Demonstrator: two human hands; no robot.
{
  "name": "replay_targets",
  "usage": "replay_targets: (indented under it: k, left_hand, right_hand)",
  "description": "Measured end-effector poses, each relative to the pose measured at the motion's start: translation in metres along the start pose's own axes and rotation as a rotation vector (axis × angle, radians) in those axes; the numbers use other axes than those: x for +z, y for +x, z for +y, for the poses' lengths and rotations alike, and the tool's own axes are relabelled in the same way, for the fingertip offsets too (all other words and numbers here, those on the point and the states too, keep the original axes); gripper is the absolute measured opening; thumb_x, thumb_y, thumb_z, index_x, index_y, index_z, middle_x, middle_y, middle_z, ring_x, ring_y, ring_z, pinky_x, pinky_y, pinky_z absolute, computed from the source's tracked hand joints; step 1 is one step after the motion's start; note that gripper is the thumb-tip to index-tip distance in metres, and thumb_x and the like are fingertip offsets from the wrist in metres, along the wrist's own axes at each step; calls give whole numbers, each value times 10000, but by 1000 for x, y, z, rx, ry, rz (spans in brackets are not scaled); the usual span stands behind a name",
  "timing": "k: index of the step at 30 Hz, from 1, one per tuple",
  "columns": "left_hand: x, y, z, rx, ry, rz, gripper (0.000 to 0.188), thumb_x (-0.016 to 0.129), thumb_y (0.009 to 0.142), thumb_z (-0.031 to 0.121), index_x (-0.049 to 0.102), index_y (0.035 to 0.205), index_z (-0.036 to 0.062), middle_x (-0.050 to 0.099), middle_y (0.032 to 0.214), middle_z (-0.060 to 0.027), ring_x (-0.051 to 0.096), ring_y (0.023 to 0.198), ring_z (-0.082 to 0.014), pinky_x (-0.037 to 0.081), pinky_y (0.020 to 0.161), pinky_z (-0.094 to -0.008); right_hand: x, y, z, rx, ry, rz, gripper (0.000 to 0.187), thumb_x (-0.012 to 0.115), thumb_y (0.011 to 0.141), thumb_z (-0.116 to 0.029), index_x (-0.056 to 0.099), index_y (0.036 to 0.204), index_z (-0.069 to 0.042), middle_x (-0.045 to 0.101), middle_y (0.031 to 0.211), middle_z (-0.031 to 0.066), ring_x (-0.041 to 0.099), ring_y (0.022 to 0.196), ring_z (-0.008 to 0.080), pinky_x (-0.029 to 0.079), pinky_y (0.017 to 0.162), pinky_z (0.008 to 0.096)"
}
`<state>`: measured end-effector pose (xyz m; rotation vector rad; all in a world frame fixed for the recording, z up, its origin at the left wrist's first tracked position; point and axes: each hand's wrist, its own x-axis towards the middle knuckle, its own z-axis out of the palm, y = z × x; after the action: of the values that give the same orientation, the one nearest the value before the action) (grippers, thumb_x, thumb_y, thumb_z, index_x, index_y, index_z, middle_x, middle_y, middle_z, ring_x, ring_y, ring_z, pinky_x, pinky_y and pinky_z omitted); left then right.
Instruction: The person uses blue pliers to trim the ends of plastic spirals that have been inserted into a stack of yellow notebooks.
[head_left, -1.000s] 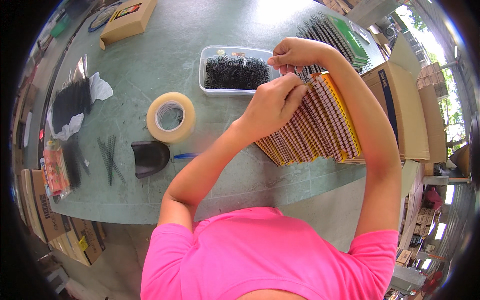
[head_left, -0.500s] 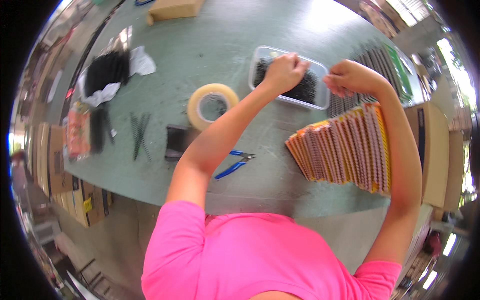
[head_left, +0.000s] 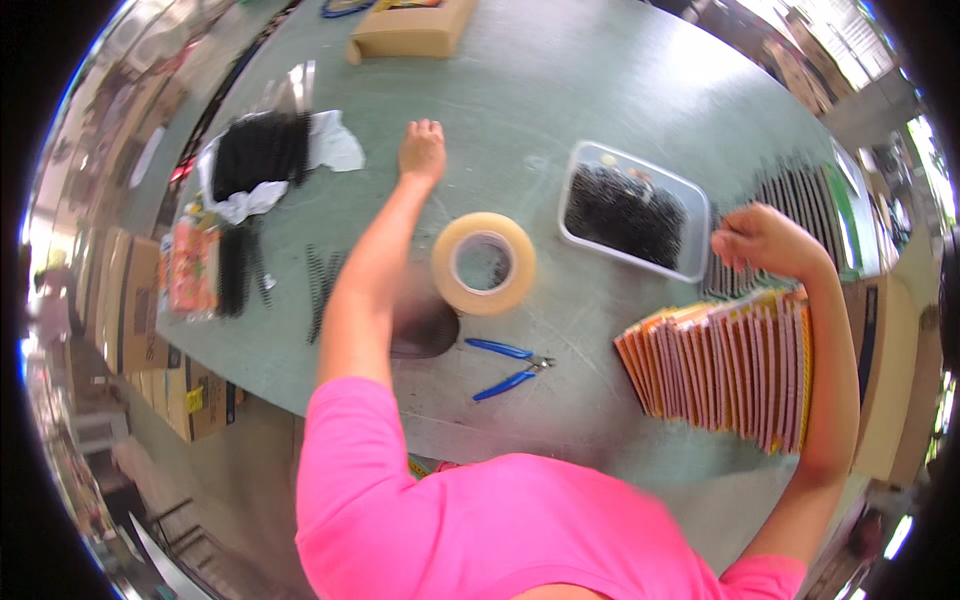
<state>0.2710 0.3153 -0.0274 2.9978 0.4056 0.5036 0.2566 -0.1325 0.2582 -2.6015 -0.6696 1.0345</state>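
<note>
My left hand (head_left: 422, 152) is over the green table, beyond the tape roll (head_left: 484, 264), its fingers curled; whatever may be inside them is hidden. Curled fingers and thumb also close my right hand (head_left: 768, 242), beside the right end of a clear plastic box (head_left: 702, 250) filled with small black pieces. What that hand might hold cannot be made out. Beneath and behind it lies a row of dark spiral-bound books (head_left: 792, 205). Closer to me, a fanned stack of spiral-bound notebooks (head_left: 715, 370) with orange and yellow edges lies along my right forearm.
Blue-handled cutters (head_left: 510, 366) lie near the front edge. A dark object (head_left: 425, 330) is partly behind my left arm. Black spiral coils (head_left: 318, 290), a black bundle on white wrapping (head_left: 262, 155) and an orange-patterned packet (head_left: 193, 268) are at left. A cardboard box (head_left: 415, 32) stands at the back.
My left hand has moved left, away from above the plastic box, leaving its black contents in sight. My right hand stays by the box's right end. The whole view has shifted.
</note>
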Motion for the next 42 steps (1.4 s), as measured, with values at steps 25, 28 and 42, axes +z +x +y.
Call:
replay_targets:
  k: [25, 28, 42]
  left_hand:
    - [-172, -288, 141, 496, -370, -539, 639, 677, 640, 58, 420, 1212, -65, 471, 1121, -200, 440, 1061, -334, 384, 927, -375]
    - [-170, -291, 141, 370, -398, -507, 448, 571, 725, 86, 465, 1136, -59, 498, 1034, -197, 471, 1002, -332, 407, 875, -388]
    - [-175, -240, 292, -315, -2438, -1310, 428, 404, 884, 368, 465, 1128, 22, 591, 951, -181, 617, 780, -261, 506, 728, -406]
  right_hand:
    - [8, 9, -5, -7, -173, -50, 398, 502, 888, -426, 592, 763, -59, 598, 682, 2, 566, 625, 86, 451, 561, 217]
    - [7, 7, -9, 38, -231, -168, 445, 518, 871, -449, 613, 745, -33, 607, 678, 26, 577, 626, 108, 466, 561, 238]
    - [3, 6, -7, -98, -276, -509, 328, 664, 783, -276, 665, 975, -9, 675, 830, 70, 609, 731, 120, 480, 672, 264]
